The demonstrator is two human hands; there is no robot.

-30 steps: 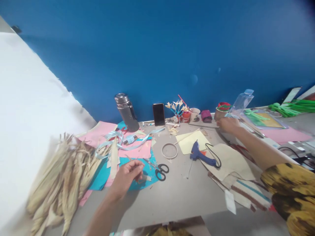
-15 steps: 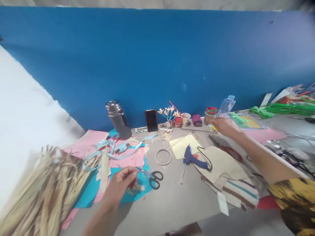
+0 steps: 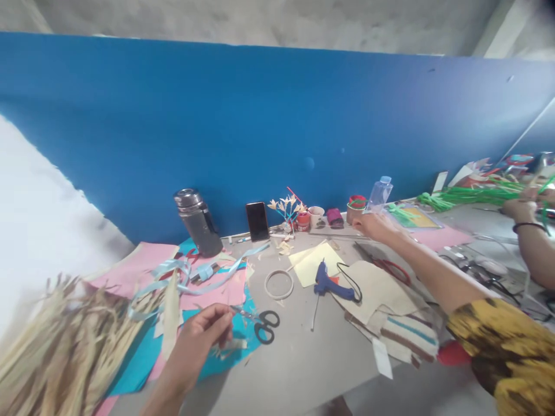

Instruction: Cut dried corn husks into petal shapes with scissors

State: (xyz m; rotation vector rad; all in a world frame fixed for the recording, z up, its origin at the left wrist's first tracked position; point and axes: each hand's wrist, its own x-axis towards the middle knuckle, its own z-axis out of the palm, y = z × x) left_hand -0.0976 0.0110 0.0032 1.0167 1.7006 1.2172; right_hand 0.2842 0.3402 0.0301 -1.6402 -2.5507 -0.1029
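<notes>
My left hand (image 3: pixel 208 330) hovers over the blue paper (image 3: pixel 236 346) with thumb and fingers pinched together; anything between them is too small to make out. Its fingertips are right by the blades of black-handled scissors (image 3: pixel 265 327). My right hand (image 3: pixel 372 225) reaches to the back of the table, in front of a small cup (image 3: pixel 356 211) with red and green material at its top. Its fingers are drawn together, and what they grip is hidden. Between the hands lie a pale ring (image 3: pixel 278 294), yellow paper (image 3: pixel 307 274) and a blue glue gun (image 3: pixel 332 284).
Dried husks (image 3: pixel 82 346) cover the left side beside pink paper (image 3: pixel 134 268). Along the wall stand a flask (image 3: pixel 199 225), a phone (image 3: pixel 257 221), pale husk-like flowers (image 3: pixel 287 205) and a plastic bottle (image 3: pixel 380 193). A co-worker's hand (image 3: pixel 522 208) is among green strands at right.
The view has turned up and to the right, bringing a co-worker's hands into sight. Both my hands keep nearly the same places over the table.
</notes>
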